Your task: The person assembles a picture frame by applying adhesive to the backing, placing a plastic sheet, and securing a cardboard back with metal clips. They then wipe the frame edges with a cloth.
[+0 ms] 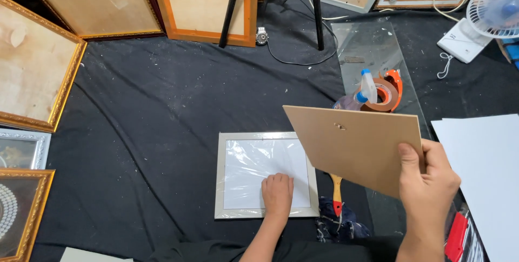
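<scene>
Head view: left hand [277, 193] lies flat, fingers released, on the plastic-wrapped frame [265, 174] near the black cloth's [146, 121] front edge. Right hand [427, 183] fingers grasp a brown board [354, 146] above it.

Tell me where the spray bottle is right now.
In the head view, the spray bottle stands right of centre, beside the tape dispenser, just behind the brown backing board.

Spray bottle [366, 86] and tape dispenser [390, 90] beyond the hands, white fan [494, 5] far right, gilt frame [35, 67] far left
</scene>
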